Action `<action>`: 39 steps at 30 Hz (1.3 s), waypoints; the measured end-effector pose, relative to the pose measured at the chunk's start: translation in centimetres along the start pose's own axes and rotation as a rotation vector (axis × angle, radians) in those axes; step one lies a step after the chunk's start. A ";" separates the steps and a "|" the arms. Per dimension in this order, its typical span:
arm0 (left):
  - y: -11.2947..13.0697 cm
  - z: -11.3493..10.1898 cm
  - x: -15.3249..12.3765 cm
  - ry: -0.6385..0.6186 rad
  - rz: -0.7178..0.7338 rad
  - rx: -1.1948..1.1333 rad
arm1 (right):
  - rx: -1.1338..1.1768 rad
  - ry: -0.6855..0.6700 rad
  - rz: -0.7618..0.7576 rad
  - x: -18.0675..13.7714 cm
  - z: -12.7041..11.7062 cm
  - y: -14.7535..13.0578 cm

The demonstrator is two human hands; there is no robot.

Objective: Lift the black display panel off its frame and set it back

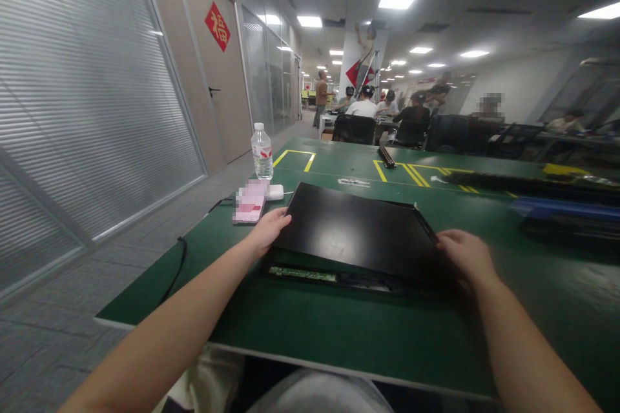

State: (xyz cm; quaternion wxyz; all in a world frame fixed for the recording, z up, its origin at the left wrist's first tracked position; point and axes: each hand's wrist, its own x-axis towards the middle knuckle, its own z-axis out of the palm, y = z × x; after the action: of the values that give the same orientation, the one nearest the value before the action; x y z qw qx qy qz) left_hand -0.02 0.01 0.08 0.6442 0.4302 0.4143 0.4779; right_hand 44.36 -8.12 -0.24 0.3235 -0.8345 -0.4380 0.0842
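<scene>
A black, flat screen-like panel (358, 226) is held between my two hands above the green table. My left hand (270, 231) pinches its left edge, thumb on top. At its right edge, my right hand (465, 257) grips with fingers bent around the side; some of those fingers are hidden. Beneath the panel, a black frame (411, 284) lies on the table, mostly covered. A narrow green circuit board (303, 274) shows along the frame's near side. The panel's near edge is tilted up slightly from the frame.
A water bottle (262, 151), a pink phone (249, 203) and a white charger (276, 192) stand beyond my left hand. A dark strip-shaped part (386, 156) lies farther back. Long black parts (508, 181) and a blue item (557, 210) are at right. People sit beyond.
</scene>
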 end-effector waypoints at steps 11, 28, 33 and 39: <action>0.0 0.1 -0.1 -0.008 0.007 -0.033 | -0.003 -0.027 0.023 0.0 -0.2 -0.1; -0.2 -0.2 0.1 0.003 0.006 -0.037 | -0.017 -0.004 -0.023 0.2 0.1 0.2; 0.2 -0.1 -0.1 0.017 -0.027 -0.042 | -0.007 0.015 -0.036 0.2 0.1 0.3; 0.5 0.2 -0.6 0.020 -0.033 0.014 | -0.019 0.021 -0.045 0.3 0.3 0.5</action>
State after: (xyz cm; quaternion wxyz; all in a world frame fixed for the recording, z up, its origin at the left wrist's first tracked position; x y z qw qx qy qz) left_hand -0.06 -0.53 0.69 0.6448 0.4231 0.4309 0.4685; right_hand 44.75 -7.91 -0.70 0.3220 -0.8283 -0.4540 0.0640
